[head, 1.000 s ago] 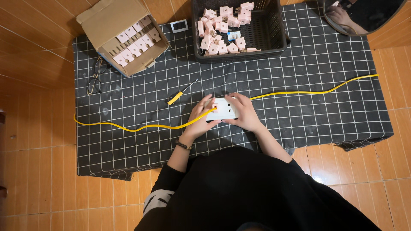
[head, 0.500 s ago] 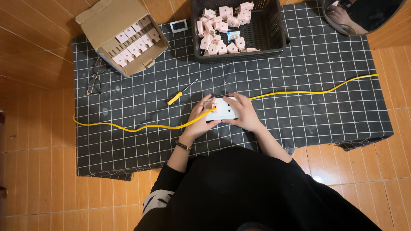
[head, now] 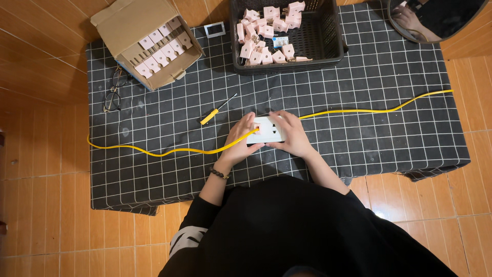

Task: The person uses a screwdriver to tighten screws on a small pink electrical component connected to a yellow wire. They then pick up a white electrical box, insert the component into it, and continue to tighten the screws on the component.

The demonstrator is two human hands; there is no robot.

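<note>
Both my hands hold a white rectangular socket block (head: 268, 129) just above the black checked cloth (head: 384, 77). My left hand (head: 241, 139) grips its left end, fingers over a pink part there. My right hand (head: 293, 134) covers its right end and near edge. A yellow cable (head: 169, 151) runs across the cloth from the left edge, passes by the block under my hands, and continues to the right. A yellow-handled screwdriver (head: 215, 112) lies just left of and beyond my left hand.
A black basket (head: 328, 31) holding several pink plugs stands at the back centre. An open cardboard box (head: 134, 25) with rows of pink plugs sits back left, eyeglasses (head: 115, 90) beside it. A round mirror (head: 435, 20) is at the back right corner.
</note>
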